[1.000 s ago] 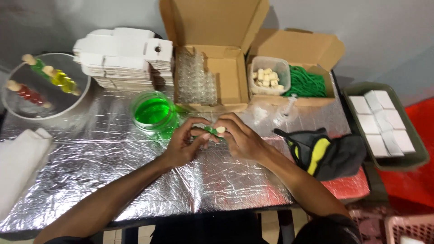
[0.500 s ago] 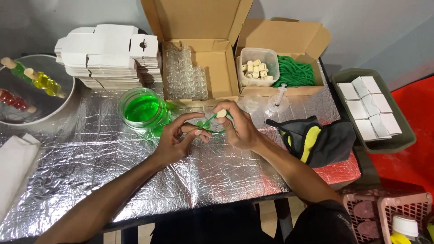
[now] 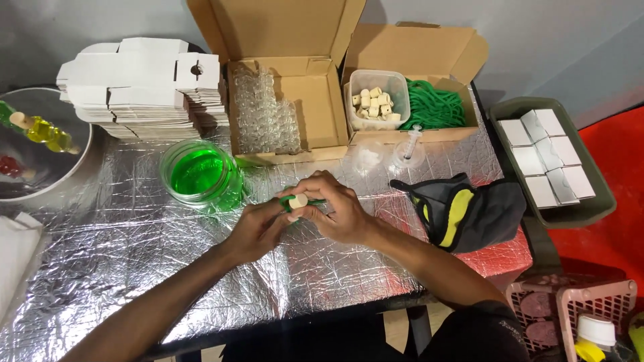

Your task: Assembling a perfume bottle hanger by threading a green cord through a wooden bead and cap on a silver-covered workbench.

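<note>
My left hand point(image 3: 258, 226) and my right hand point(image 3: 335, 211) meet over the foil-covered table point(image 3: 121, 261). Together they hold a small bottle with a cork stopper point(image 3: 298, 200) and a green cord around it. The cork faces the camera and the bottle body is hidden by the fingers. A glass jar of green liquid point(image 3: 199, 174) stands just left of the hands. Behind them an open cardboard box point(image 3: 315, 114) holds several small clear bottles point(image 3: 263, 121).
A second box holds a tub of corks point(image 3: 374, 102) and green cord point(image 3: 436, 107). Flat white cartons point(image 3: 141, 87) are stacked at back left, a bowl point(image 3: 40, 147) with filled bottles at far left, a black-and-yellow pouch point(image 3: 463, 211) and a tray of white boxes point(image 3: 547, 157) at right.
Both hands stay together on the small bottle, shifting slightly in view as the camera moves. The fingers have turned the cork end more toward the camera.
</note>
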